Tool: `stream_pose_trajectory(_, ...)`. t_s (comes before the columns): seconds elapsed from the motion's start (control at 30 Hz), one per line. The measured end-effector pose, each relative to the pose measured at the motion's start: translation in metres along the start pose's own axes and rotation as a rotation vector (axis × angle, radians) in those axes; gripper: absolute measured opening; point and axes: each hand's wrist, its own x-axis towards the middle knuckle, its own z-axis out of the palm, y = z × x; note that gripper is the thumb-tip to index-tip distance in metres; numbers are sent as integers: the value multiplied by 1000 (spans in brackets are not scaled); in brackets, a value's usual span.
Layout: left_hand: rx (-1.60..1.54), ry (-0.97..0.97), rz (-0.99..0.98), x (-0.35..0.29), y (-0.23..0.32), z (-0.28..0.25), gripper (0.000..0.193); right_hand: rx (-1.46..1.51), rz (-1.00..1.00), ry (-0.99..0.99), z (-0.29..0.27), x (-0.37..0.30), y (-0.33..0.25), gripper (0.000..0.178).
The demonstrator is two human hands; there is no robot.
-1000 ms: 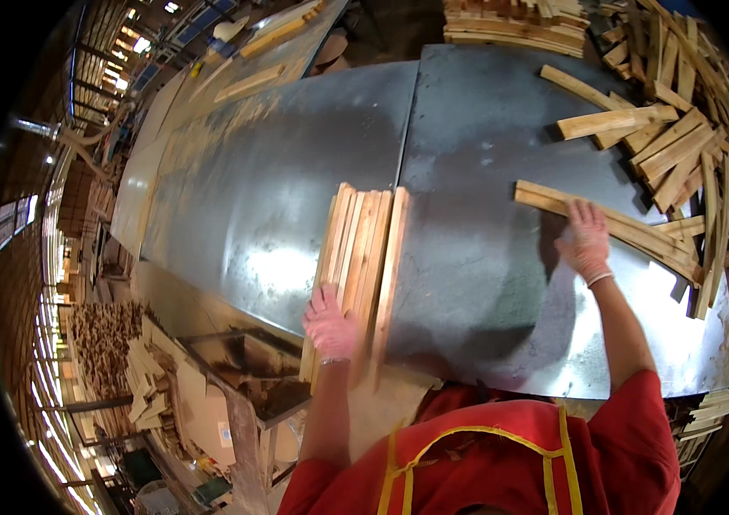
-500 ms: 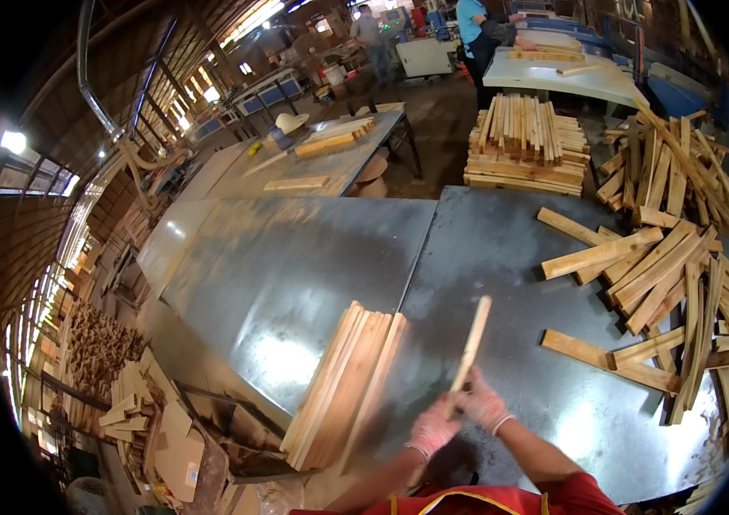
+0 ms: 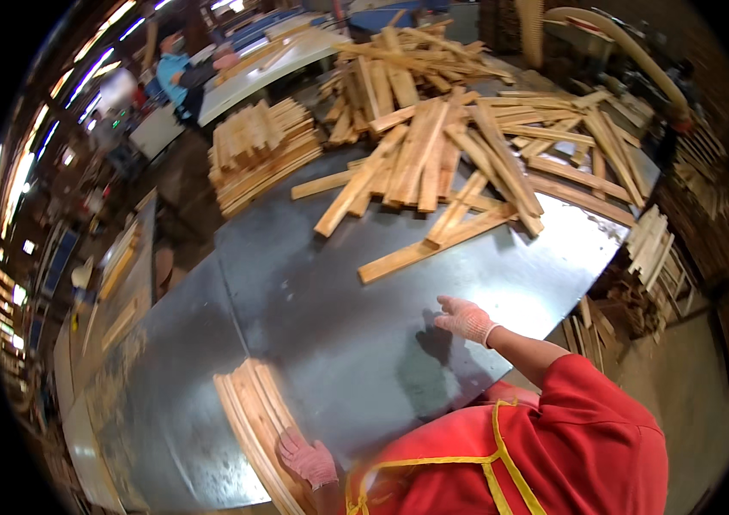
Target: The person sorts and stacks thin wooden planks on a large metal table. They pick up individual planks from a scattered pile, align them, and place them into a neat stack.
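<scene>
My left hand (image 3: pixel 307 459), in a pinkish knit glove, rests with its fingers extended against the right side of a row of wooden strips (image 3: pixel 249 403) lying side by side on the metal table. Over the table to the right, my right hand (image 3: pixel 465 320), gloved the same way, is held out with its fingers apart and nothing in it. The wooden strip nearest to that hand (image 3: pixel 433 249) lies beyond it, at the front of a loose heap of wooden strips (image 3: pixel 420 154).
The dark metal tabletop (image 3: pixel 330 318) spreads under the hands. Beyond its far left edge stands a neat stack of strips (image 3: pixel 261 150). A person in a blue shirt (image 3: pixel 174 73) is at a pale bench farther back. More wood (image 3: pixel 652 249) stands past the right edge.
The view has swung right toward the heap. The strip both hands held is out of them; my left hand is at the row, and my right has moved away toward the heap.
</scene>
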Motion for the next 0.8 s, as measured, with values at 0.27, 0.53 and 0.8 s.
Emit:
stream_pose_trajectory(0.27, -114, -128, 545, 21, 147, 22, 81, 29, 50, 713, -153, 29, 73, 68)
stream_pose_trajectory(0.53, -20, -108, 730, -11, 264, 31, 71, -97, 272, 627, -321, 148, 101, 110)
stream_pose_trajectory(0.8, 38, -107, 649, -19, 267, 35, 70, -111, 262, 319, -339, 239, 119, 118)
